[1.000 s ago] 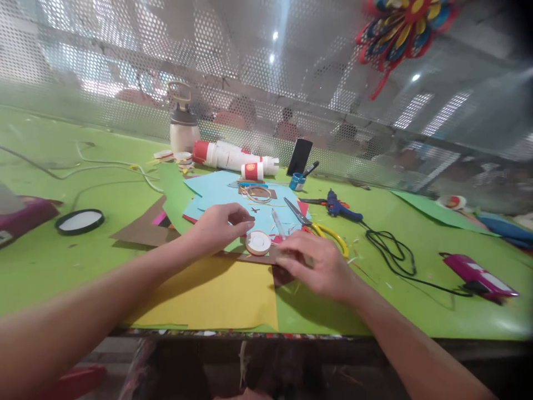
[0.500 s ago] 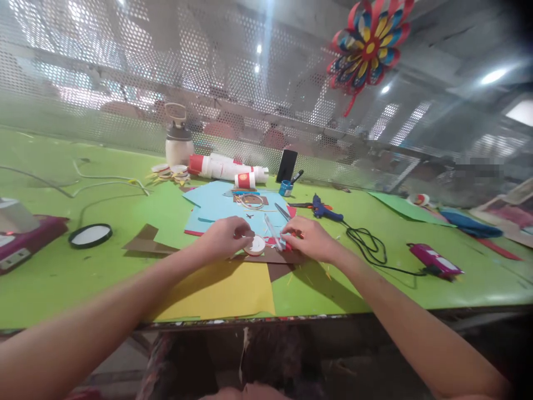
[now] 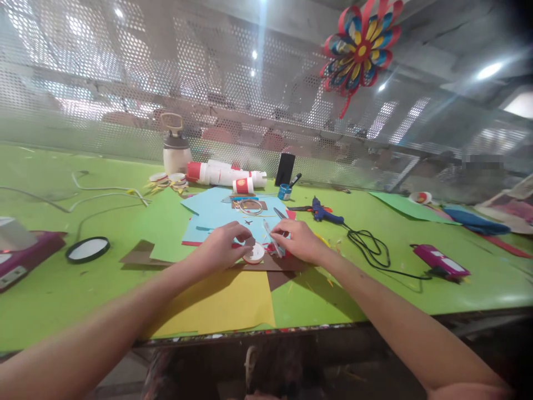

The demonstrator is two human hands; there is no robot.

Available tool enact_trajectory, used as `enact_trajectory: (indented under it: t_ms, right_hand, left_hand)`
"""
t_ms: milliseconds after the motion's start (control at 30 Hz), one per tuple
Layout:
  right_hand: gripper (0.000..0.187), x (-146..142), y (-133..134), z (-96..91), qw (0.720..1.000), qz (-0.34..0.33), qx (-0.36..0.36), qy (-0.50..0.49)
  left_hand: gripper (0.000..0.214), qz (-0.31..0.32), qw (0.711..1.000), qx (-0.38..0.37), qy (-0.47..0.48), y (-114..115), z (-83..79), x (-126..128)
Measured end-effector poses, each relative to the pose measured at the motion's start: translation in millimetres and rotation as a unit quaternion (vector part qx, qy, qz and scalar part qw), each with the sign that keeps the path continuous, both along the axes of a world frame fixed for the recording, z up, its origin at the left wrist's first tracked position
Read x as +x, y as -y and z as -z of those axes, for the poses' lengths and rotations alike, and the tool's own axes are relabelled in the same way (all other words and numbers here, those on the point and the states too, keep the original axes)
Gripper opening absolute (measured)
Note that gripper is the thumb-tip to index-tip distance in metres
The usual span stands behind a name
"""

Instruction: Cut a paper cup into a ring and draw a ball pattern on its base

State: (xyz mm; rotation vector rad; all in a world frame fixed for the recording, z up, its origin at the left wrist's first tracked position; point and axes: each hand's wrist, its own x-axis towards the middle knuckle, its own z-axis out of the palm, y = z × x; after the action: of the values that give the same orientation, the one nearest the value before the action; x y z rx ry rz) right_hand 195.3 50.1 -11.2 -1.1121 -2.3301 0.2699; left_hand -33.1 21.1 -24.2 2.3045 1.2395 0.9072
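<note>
My left hand (image 3: 225,244) is closed, with thumb and fingertips pinched at the upper left edge of a small round white disc (image 3: 254,254) that has a pale rim. The disc lies low over brown paper. My right hand (image 3: 296,239) has thumb and forefinger drawn together on a slim clear pen-like tube (image 3: 267,226), which slants beside the disc. Red scraps (image 3: 283,253) lie under and beside the right fingers. Beyond the hands, light blue sheets (image 3: 216,214) carry a round hoop (image 3: 250,207) and a small dark cross-shaped piece.
A blue glue gun (image 3: 327,212) and its black cable lie to the right. Left are a black-rimmed disc (image 3: 87,250) and a power strip (image 3: 33,258). White and red paper tubes (image 3: 225,175), a bottle (image 3: 177,155) and a phone (image 3: 285,168) stand behind. Yellow paper (image 3: 225,300) lies in front.
My right hand has moved left, its fingertips now at the clear tube. The left hand stays by the disc. The view has tilted slightly upward.
</note>
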Motion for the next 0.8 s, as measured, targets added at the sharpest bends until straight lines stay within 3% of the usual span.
enact_trajectory:
  t_ms: [167,267,533,800]
  right_hand:
    - [0.038,2.3,-5.8,-9.1,0.996,0.054,0.013,-0.067]
    - [0.043,10.6,-11.3,-9.1,0.989,0.092,0.016,-0.11]
    - [0.032,37.9,-22.2,-0.8,0.98,0.127,-0.039,-0.148]
    - [0.012,39.4,-14.4,-4.2,0.991,0.056,-0.109,-0.051]
  left_hand:
    - [0.008,-0.001,1.0,-0.001,0.005,0.6,1.2,-1.0]
    - [0.009,-0.005,1.0,-0.009,0.004,0.3,3.4,-1.1]
    - [0.013,0.003,1.0,-0.016,0.007,6.7,2.2,3.9]
    - [0.013,0.011,0.999,0.023,-0.026,13.7,5.0,5.5]
